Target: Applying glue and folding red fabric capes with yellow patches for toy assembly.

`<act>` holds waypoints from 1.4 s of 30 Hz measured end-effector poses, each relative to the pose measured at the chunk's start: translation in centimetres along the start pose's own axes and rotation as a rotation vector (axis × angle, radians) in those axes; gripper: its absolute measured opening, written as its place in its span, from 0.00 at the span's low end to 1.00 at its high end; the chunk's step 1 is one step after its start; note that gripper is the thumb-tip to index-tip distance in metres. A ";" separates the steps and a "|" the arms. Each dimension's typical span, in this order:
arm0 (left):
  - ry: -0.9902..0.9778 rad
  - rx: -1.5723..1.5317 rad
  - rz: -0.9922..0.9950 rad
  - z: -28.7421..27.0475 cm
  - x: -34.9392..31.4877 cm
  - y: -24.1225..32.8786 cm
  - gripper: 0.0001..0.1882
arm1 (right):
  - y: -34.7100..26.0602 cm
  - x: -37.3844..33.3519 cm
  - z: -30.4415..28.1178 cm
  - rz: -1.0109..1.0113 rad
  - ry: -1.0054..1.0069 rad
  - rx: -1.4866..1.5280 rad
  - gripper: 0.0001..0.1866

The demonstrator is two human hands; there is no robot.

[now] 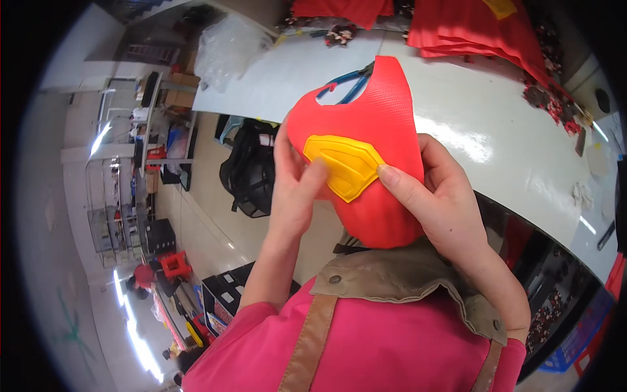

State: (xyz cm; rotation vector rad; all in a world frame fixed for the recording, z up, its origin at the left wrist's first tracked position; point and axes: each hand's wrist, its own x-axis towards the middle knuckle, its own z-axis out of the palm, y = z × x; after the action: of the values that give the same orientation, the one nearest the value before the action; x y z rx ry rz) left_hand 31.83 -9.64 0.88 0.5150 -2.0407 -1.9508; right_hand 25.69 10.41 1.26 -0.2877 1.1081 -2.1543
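A red textured sheet piece [392,98] with a curved cut-out is held up in front of my chest. On it lies a yellow, raised, shield-shaped patch [349,166]. My left hand [294,183] is closed on the piece's left side, its thumb on the patch and its other fingers behind the red sheet. From the right, my right hand [447,196] pinches the red piece, thumb pressed at the patch's right corner and fingers behind. Whether the patch is fixed to the sheet, I cannot tell. Beyond the cut-out, a blue-handled hand tool [359,81] rests on the table.
The white table [470,130] carries stacked red pieces [470,32], with dark red-and-white bits around them. Clear plastic bags [228,46] lie at its far left. A black backpack [251,170] hangs or stands beside the table. A blue crate [581,333] sits low at the right.
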 end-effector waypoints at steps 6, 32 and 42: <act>-0.122 -0.124 -0.051 -1.4 1.2 0.6 0.38 | -0.7 0.4 0.8 0.053 -0.078 0.040 0.24; -0.282 -0.266 -0.161 -0.8 2.0 0.4 0.40 | -0.8 0.3 0.1 0.093 -0.097 0.048 0.23; -0.315 -0.307 -0.173 -0.5 1.9 0.3 0.40 | -0.7 0.0 0.0 0.079 -0.088 0.064 0.23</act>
State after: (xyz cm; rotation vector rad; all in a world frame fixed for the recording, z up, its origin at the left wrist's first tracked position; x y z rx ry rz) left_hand 30.29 -10.95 1.08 0.3397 -1.8586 -2.5318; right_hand 25.32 10.72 1.80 -0.3015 0.9838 -2.0826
